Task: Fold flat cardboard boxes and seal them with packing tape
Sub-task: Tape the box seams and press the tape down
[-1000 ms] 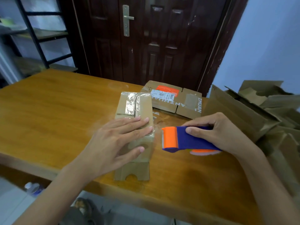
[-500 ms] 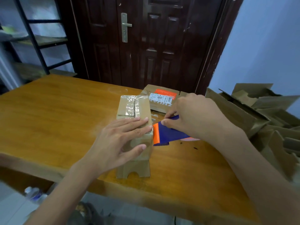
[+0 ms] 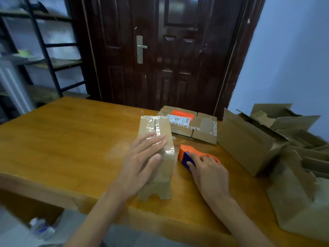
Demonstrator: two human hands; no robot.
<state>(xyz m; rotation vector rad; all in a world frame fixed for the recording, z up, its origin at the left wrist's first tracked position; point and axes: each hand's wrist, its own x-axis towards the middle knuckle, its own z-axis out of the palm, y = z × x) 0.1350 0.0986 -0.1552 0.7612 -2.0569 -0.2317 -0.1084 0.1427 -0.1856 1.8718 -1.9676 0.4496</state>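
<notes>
Left hand (image 3: 140, 163) flat on box (image 3: 161, 139); right hand (image 3: 208, 170) grips tape dispenser (image 3: 185, 154)

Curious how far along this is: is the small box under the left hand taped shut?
Partly: shiny tape covers the small box top seam, but its near flap hangs untaped.

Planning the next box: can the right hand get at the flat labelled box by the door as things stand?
Probably yes. The right hand grips the tape dispenser, so it must set that down first; bare table lies between it and the flat labelled box.

Tape dispenser (image 3: 185, 154) partly hidden; shelf (image 3: 44, 63) seems blurred.
</notes>
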